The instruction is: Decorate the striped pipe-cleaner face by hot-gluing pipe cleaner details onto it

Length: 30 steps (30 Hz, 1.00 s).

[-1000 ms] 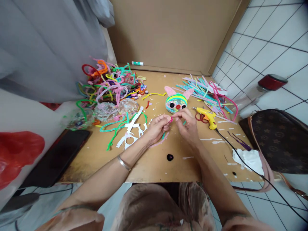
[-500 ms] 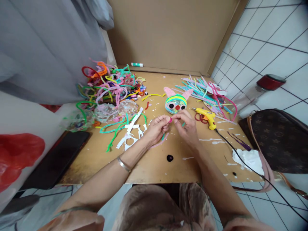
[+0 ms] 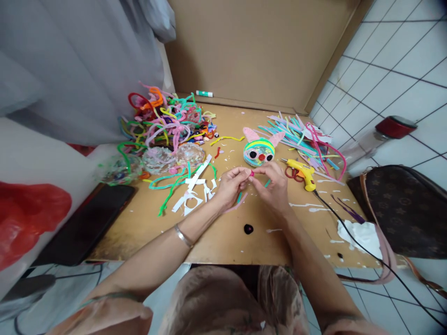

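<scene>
Mid-frame, your left hand and right hand pinch a tiny pink piece together; your fingertips hide most of it, shape unclear.

Two hands at centre; one glue gun, one bunny-face craft, one glue stick, one phone, one handbag, three clear domes.

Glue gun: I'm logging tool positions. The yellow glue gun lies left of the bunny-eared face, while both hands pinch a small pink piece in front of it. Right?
No. The head view shows the yellow glue gun lying right of the bunny-eared face, not left. The rest holds: the left hand and right hand pinch a small pink piece in front of it.
</scene>
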Motion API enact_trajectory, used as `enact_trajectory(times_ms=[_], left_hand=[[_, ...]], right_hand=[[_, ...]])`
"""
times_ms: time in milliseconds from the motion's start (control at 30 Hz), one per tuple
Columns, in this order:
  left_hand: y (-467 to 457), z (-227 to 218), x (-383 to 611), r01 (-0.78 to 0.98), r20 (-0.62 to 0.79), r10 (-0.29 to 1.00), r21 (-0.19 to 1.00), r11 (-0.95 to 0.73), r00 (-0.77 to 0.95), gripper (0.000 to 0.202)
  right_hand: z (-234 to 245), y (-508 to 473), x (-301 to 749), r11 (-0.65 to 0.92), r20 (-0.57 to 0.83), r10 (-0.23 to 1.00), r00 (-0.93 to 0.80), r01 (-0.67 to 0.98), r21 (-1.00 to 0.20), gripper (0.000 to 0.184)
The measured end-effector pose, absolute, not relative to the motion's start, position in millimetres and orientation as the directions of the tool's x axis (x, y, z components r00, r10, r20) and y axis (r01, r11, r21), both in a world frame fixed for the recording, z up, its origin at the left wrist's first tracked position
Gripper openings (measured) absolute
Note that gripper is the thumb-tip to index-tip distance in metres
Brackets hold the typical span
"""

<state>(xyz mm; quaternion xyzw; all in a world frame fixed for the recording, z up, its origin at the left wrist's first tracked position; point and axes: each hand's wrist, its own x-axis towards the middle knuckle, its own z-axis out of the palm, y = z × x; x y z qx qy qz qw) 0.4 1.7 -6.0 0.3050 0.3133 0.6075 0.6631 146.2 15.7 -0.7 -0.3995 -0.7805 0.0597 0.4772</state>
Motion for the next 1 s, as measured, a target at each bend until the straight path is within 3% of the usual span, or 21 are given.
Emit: enact_trajectory(times_ms=[567, 833, 1000], left_hand=[[2.2, -4.7, 0.9, -0.625, -0.058, 0.994, 0.774, 0.102, 0.091, 0.039], [1.2, -2.1, 0.9, -0.630, -0.089, 0.992, 0.766, 0.127, 0.092, 0.037], [1.1, -1.0, 1.4, -0.618, -0.067, 0.994, 0.779, 0.108, 0.090, 0.047]], right_hand=[[2.1, 14.4, 146.1, 0.703, 0.752, 0.623, -0.215, 0.575, -0.419, 0.012], [1.3, 14.8, 146.8, 0.684, 0.727, 0.651, -0.220, 0.586, -0.435, 0.015], [0.9, 14.9, 146.8, 0.700, 0.745, 0.622, -0.241, 0.598, -0.390, 0.014]])
